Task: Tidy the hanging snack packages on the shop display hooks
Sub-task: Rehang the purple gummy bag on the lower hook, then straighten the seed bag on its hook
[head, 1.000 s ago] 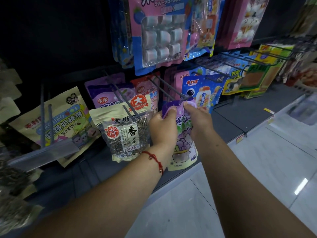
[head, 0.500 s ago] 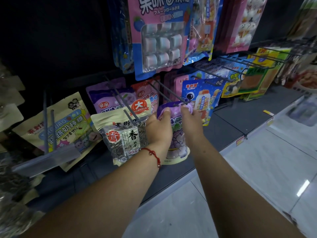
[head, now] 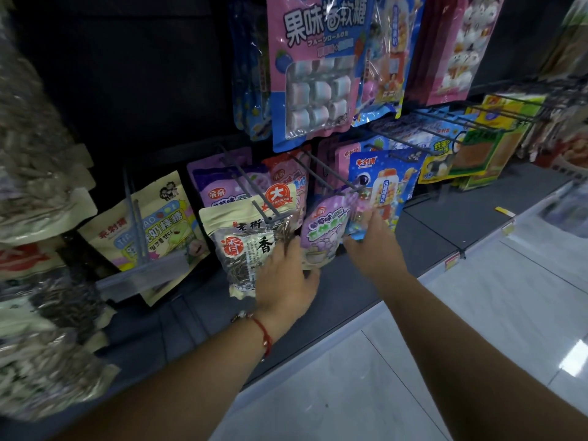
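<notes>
— What's the place like from where you stand?

— Dim shop aisle. A dark back panel (head: 133, 90) carries grey wire hooks (head: 321, 173), and under them runs a dark grey shelf (head: 471, 211) with price tags on its front lip. The floor (head: 477, 345) is pale glossy tile catching a strip of light at the right.

— And the purple pack?

— The purple pack (head: 324, 230) hangs at the tip of a middle hook, between the seed bag (head: 245, 249) and a blue pack (head: 378, 176). A big pink candy pack (head: 315, 74) hangs above.

— The hands?

— The left hand (head: 286, 278), red string at its wrist, has its fingers loosely spread at the seam where seed bag meets purple pack. The right hand (head: 372, 246) has its fingertips at the purple pack's right edge; blur hides whether they pinch it.
</notes>
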